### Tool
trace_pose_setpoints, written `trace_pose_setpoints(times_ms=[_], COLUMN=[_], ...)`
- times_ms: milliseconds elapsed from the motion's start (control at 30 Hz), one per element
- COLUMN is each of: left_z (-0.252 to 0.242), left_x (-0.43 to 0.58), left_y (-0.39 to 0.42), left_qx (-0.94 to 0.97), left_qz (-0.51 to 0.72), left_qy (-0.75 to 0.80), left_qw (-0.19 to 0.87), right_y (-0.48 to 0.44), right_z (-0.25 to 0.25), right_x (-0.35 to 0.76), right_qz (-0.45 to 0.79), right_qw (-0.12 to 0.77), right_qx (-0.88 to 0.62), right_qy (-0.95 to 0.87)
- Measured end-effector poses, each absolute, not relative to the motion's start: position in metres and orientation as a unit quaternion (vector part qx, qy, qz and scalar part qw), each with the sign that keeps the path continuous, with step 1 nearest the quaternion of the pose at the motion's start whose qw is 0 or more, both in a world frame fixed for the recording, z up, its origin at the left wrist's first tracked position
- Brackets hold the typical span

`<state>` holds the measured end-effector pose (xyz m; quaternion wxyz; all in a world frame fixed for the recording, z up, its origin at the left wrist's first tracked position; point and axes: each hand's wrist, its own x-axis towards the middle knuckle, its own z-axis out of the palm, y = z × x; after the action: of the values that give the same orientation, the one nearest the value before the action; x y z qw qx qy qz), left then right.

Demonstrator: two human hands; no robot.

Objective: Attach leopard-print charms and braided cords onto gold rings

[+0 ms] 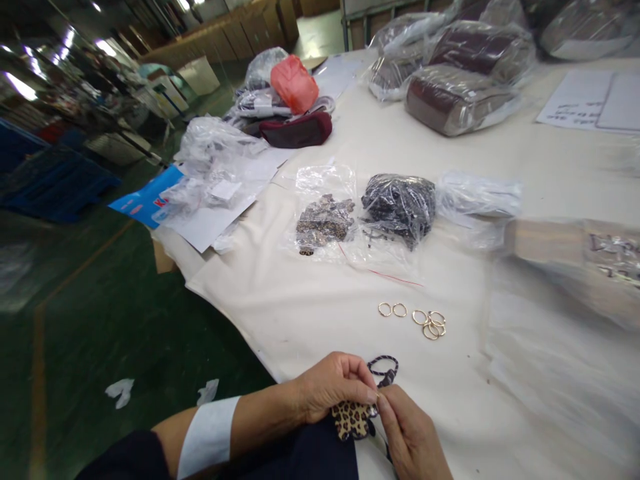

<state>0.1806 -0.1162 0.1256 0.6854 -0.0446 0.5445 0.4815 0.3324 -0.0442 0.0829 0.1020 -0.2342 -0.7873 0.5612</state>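
Note:
At the table's near edge, my left hand (333, 387) is closed in a pinch, with a leopard-print piece (351, 420) hanging just below its fingers. My right hand (410, 430) meets it fingertip to fingertip, also closed, at a small gold-coloured bit between them. A dark cord loop with light flecks (384, 365) sticks out above the hands, and its knot lies by my right fingers. How the cord joins the leopard piece is hidden by the fingers. Beyond the hands lie several gold rings (431, 325), some overlapping.
Bags of leopard-print pieces (325, 223) and black cords (400, 203) lie mid-table beside a red strip (396, 277). Wrapped pouches (457, 100) and papers (590, 100) sit farther back. Plastic bags (213, 153) and a red bundle (294, 83) are at the left. The table edge drops to a green floor.

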Motion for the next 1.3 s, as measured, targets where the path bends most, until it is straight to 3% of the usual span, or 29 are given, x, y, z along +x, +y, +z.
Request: trace_pose_setpoints(times_ms=[300,633,1033,1133,1233,1300], left_z=[0.117,0.124,0.134,0.135,0.138,0.138], left_x=[0.179,0.183,0.184,0.184,0.183,0.181], left_y=[-0.118,-0.119,-0.109,-0.108,-0.108,-0.108], left_qx=[0.080,0.080,0.050,-0.006,0.048,0.103], left_qz=[0.456,0.513,0.465,0.460,0.458,0.436], left_qy=[0.602,0.556,0.581,0.545,0.528,0.539], left_qw=[0.651,0.649,0.667,0.700,0.714,0.713], right_y=[-0.043,-0.038,-0.035,-0.036,-0.038,-0.040], right_z=[0.095,0.090,0.085,0.092,0.099,0.098], right_x=[0.332,0.335,0.344,0.347,0.350,0.352], right_qz=[0.560,0.495,0.373,0.416,0.484,0.465], right_qw=[0.125,0.156,0.176,0.172,0.136,0.137], right_qx=[-0.213,-0.185,-0.107,-0.096,-0.126,-0.123], right_qy=[-0.791,-0.835,-0.905,-0.888,-0.855,-0.866])
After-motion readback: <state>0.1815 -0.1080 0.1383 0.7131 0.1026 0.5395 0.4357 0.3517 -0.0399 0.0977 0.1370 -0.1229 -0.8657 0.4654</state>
